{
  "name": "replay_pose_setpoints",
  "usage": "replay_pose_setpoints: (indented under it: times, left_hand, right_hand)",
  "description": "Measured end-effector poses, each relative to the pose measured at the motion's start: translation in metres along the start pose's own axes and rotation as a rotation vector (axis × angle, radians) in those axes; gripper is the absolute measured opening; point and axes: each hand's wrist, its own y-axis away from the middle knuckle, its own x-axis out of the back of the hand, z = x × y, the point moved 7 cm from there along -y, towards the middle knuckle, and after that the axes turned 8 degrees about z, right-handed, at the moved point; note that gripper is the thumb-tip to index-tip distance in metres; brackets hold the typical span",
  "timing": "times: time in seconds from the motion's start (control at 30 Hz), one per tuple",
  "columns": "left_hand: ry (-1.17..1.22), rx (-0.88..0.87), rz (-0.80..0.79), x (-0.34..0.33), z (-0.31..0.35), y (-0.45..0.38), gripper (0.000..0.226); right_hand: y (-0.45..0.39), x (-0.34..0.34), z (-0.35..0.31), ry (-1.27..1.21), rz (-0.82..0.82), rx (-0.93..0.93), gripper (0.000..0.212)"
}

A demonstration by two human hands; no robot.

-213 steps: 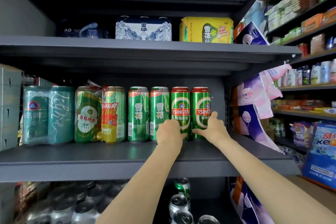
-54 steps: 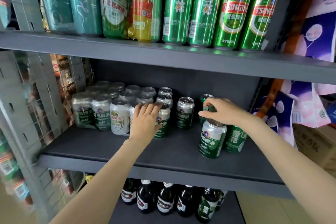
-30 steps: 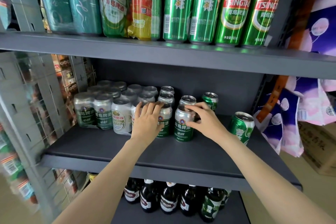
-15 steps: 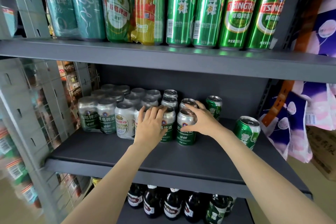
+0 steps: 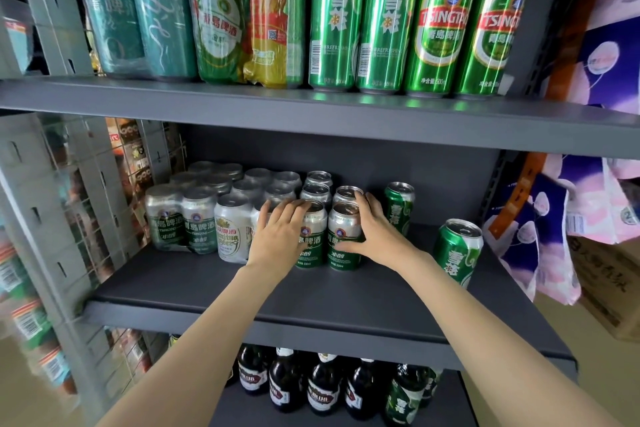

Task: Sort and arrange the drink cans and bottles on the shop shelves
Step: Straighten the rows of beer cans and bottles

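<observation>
On the middle shelf (image 5: 311,298) stand short silver-and-green beer cans in rows. My right hand (image 5: 375,236) grips the front can of the right row (image 5: 343,239), thumb low across its label and fingers round its top. My left hand (image 5: 280,236) lies with straight fingers against the neighbouring silver-and-green can (image 5: 313,243). Shrink-wrapped packs of silver cans (image 5: 194,218) fill the left of the shelf. Two loose green cans stand to the right: one at the back (image 5: 399,208), one near the front (image 5: 457,253).
Tall green and teal cans (image 5: 346,17) line the upper shelf. Dark beer bottles (image 5: 322,385) stand on the shelf below. A grey perforated upright (image 5: 45,218) and wire grid bound the left. Purple-and-pink packs (image 5: 540,225) hang to the right, above a cardboard box (image 5: 609,291).
My right hand has slid from the can's top down round its right side, thumb now across the label. My left hand stays on the neighbouring can. Earlier I moved down from the tall-can shelf.
</observation>
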Motion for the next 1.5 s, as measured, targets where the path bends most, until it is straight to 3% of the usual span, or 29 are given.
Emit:
replay_pose_setpoints:
  times: [0.13,0.2,0.33,0.47,0.57,0.8,0.97,1.13,1.27,1.4,1.5]
  left_hand:
    - [0.0,0.012,0.018,0.006,0.0,-0.001,0.073]
    - [0.028,0.057,0.022,0.009,0.004,-0.001,0.074]
    - [0.004,0.03,0.003,0.012,0.017,-0.008,0.082]
    - [0.053,-0.135,-0.063,0.008,0.038,-0.018,0.087]
    - [0.123,-0.129,-0.114,-0.002,0.043,-0.018,0.083]
    - [0.093,-0.09,0.05,-0.005,0.043,-0.018,0.067]
    - [0.05,-0.153,0.329,-0.003,0.04,-0.017,0.075]
    - [0.037,-0.184,0.388,-0.001,0.041,-0.015,0.075]
    - [0.033,-0.197,0.378,-0.005,0.04,-0.016,0.077]
    - [0.019,-0.199,0.359,-0.007,0.039,-0.016,0.075]
    - [0.007,-0.209,0.362,-0.009,0.04,-0.015,0.074]
  right_hand:
    - [0.021,0.05,0.018,0.22,0.082,0.04,0.076]
    - [0.032,0.078,0.04,0.325,0.108,-0.035,0.067]
    - [0.055,0.109,0.089,0.586,0.024,-0.335,0.083]
    - [0.057,0.105,0.095,0.407,0.067,-0.317,0.073]
    - [0.044,0.097,0.088,0.228,0.067,-0.272,0.072]
    - [-0.008,0.055,0.058,0.095,0.096,-0.169,0.076]
    - [-0.025,0.043,0.055,0.143,0.154,-0.133,0.066]
    - [-0.025,0.045,0.061,0.056,0.202,-0.059,0.063]
    - [-0.024,0.075,0.093,-0.342,0.468,-0.218,0.041]
    - [-0.039,0.061,0.113,-0.435,0.342,-0.34,0.037]
    - [-0.049,0.05,0.118,-0.485,0.338,-0.347,0.035]
